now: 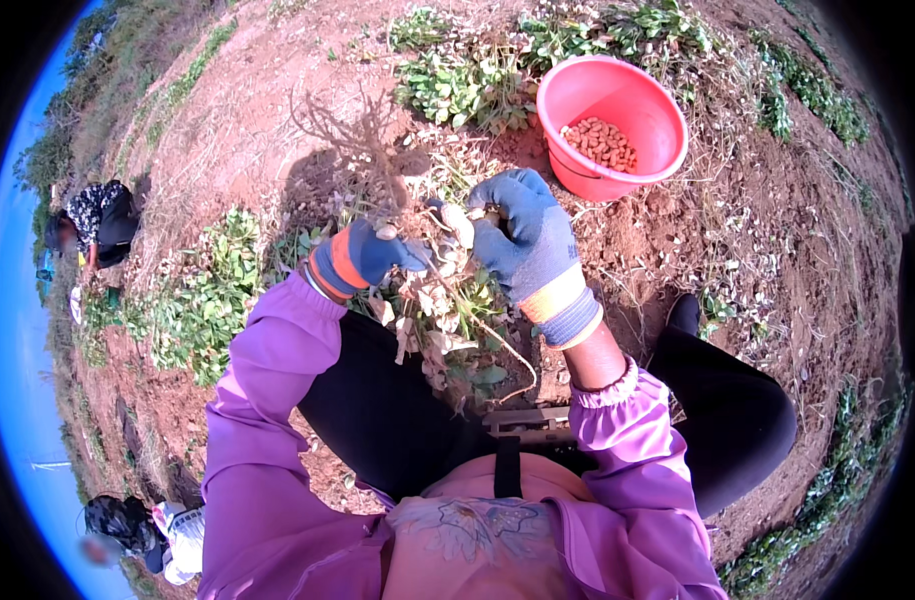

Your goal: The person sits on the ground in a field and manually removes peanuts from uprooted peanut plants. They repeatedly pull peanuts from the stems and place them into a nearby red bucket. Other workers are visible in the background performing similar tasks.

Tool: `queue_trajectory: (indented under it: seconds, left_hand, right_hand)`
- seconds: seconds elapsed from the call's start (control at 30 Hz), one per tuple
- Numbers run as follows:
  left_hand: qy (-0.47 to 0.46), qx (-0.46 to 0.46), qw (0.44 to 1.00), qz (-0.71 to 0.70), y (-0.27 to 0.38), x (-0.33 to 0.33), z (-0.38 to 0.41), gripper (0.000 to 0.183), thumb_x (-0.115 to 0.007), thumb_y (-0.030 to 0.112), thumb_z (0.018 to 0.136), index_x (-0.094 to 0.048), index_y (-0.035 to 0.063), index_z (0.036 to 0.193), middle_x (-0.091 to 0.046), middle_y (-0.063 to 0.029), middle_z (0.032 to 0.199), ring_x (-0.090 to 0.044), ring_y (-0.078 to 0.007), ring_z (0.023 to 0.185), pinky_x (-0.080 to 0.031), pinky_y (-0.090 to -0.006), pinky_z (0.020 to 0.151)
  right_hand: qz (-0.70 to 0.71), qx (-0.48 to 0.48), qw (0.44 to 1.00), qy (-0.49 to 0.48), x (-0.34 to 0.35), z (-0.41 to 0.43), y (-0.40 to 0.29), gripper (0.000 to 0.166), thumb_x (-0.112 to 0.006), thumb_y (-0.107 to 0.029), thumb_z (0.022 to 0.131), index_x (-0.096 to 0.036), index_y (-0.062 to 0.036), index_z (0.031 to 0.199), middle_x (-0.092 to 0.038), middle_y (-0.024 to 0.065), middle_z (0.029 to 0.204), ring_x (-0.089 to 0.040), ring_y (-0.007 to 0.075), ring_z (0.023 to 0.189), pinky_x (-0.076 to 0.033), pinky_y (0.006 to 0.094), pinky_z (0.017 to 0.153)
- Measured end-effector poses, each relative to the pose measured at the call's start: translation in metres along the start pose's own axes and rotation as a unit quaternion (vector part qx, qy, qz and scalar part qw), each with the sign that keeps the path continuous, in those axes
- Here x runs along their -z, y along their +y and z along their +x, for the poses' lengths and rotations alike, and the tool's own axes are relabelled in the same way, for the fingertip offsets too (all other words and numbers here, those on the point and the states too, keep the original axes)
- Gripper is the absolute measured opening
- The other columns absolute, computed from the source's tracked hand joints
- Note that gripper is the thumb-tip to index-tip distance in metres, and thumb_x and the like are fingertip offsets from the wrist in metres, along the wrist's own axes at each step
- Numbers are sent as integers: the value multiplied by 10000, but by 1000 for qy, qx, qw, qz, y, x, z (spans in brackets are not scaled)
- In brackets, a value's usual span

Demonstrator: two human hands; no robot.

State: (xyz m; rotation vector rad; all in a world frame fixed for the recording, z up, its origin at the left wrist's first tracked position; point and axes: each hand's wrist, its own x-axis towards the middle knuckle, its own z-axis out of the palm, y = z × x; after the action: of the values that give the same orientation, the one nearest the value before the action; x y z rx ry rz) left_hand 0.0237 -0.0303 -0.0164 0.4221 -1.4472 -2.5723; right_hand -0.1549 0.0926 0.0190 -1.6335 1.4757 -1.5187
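My left hand (378, 255), in a blue work glove with an orange band, is closed around the stem base of an uprooted peanut plant (436, 292). Its bare roots point away from me and its dry leaves hang over my lap. Pale peanut pods (457, 223) cling to the plant between my hands. My right hand (513, 232), gloved alike, has its fingers curled at these pods; whether it grips one is hard to tell. Beyond it stands a pink plastic bucket (615, 90), with shelled-looking brown peanut pods (601, 142) covering part of its bottom.
Piles of pulled plants (457, 82) lie beyond my hands, with another leafy pile (209, 300) at the left. Dry stalks and leaves litter the reddish soil (787, 225). One person (104, 217) crouches at the far left; another (138, 532) is at the lower left.
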Motion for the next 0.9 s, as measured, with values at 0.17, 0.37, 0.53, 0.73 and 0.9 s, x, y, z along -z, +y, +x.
queue_trajectory:
  seconds: [0.17,0.37,0.53,0.73,0.9]
  left_hand:
    - [-123,-109,986,-20,5,-8,-4,473,-641,323,743,-502,4,1064,-585,-129,952,-531,-279,925,-440,-396,814]
    - [92,-53,990,96,-17,48,-22,441,-595,35,759,-480,1,1183,-596,-112,1043,-583,-179,924,-480,-322,803]
    - [56,-51,862,501,-5,25,-24,253,-557,73,824,-576,-17,1060,-633,-97,964,-594,-146,902,-476,-301,808]
    - [234,122,878,399,22,-38,-23,232,-527,106,861,-596,-44,1023,-638,-119,951,-600,-164,899,-483,-297,802]
    - [248,55,895,368,19,-43,-23,228,-652,119,771,-620,-42,929,-649,-111,880,-615,-141,810,-507,-274,719]
  right_hand:
    - [99,-168,974,114,12,4,39,92,-568,-50,711,-535,-18,791,-519,42,643,-472,121,556,-401,252,525]
    - [362,-219,906,-19,17,-1,5,131,-548,-31,760,-568,-38,889,-528,-36,714,-426,22,575,-350,153,517]
    - [340,-196,918,-60,2,5,2,207,-649,-81,739,-578,-24,925,-566,-14,792,-488,41,677,-405,188,600]
    - [260,-135,954,-66,-6,7,16,191,-650,-96,716,-579,-1,866,-578,42,773,-532,93,703,-443,238,634]
    - [-34,-36,997,-57,-4,8,29,199,-603,-72,703,-556,-30,891,-552,150,807,-559,319,709,-452,346,630]
